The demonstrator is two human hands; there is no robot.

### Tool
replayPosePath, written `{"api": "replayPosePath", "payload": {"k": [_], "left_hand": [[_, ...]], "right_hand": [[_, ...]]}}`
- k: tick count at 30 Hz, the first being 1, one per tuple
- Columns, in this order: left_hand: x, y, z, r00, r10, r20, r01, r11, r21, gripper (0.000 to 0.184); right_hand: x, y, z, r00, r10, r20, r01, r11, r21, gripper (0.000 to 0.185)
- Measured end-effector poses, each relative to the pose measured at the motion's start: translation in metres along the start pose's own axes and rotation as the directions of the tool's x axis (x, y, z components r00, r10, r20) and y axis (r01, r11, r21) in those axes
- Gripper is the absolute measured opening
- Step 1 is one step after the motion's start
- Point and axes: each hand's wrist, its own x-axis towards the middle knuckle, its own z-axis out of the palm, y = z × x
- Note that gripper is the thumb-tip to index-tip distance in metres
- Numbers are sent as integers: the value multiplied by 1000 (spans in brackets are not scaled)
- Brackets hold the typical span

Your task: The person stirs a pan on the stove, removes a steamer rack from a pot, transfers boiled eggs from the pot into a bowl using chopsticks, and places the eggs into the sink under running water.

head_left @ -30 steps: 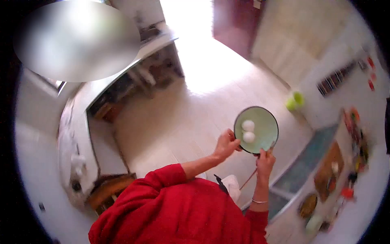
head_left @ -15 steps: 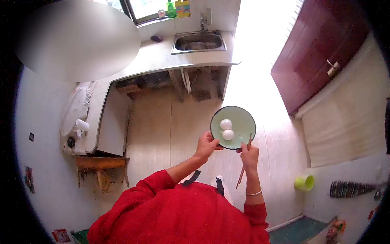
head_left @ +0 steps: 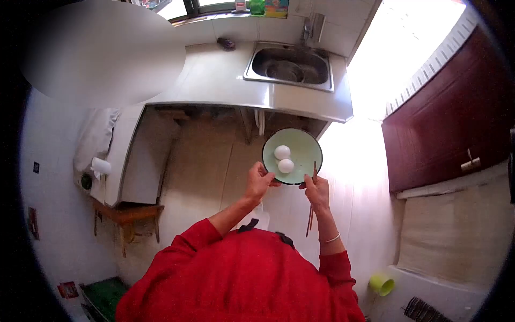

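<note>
A pale green bowl [head_left: 301,147] with a dark rim is held out in front of my body. Two white, egg-like round things [head_left: 285,166] lie inside it, touching or nearly so. My left hand [head_left: 259,181] grips the rim at the lower left, thumb on top. At the lower right, my right hand [head_left: 316,192] pinches the rim and also holds brown chopsticks [head_left: 310,220], which stick out above and below the fingers.
Ahead runs a counter [head_left: 214,75] with a metal sink [head_left: 292,67] and a tap [head_left: 313,29]. A wooden stool [head_left: 129,214] stands at left, a dark red door [head_left: 440,123] at right, a green bin [head_left: 381,284] at lower right.
The view has swung toward the counter and sink, which now sit nearer and more central. Both hands still hold the bowl, and the two round things remain inside it.
</note>
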Motion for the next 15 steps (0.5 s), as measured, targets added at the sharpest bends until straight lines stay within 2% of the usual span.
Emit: {"api": "replayPosePath", "payload": {"k": [3, 5, 7, 11, 14, 15], "left_hand": [[52, 20, -4, 1000, -3, -21, 4, 1000, 30, 14], [89, 42, -10, 999, -25, -41, 29, 995, 98, 14], [135, 61, -11, 997, -16, -73, 22, 996, 85, 14], [207, 70, -10, 993, 0, -115, 2, 1000, 12, 13], [264, 74, -17, 981, 7, -192, 13, 995, 103, 12], [272, 76, -23, 980, 2, -200, 19, 995, 101, 11]], "right_hand": [[52, -19, 21, 999, 35, 16, -34, 999, -14, 40], [83, -40, 30, 997, 36, 74, -32, 998, -58, 43], [127, -72, 35, 990, 36, 134, -25, 996, -82, 45], [208, -91, 26, 968, 24, 251, -13, 999, -48, 51], [291, -91, 15, 957, 21, 289, -11, 999, -35, 49], [311, -82, 15, 963, -20, 269, 46, 995, -91, 48]]}}
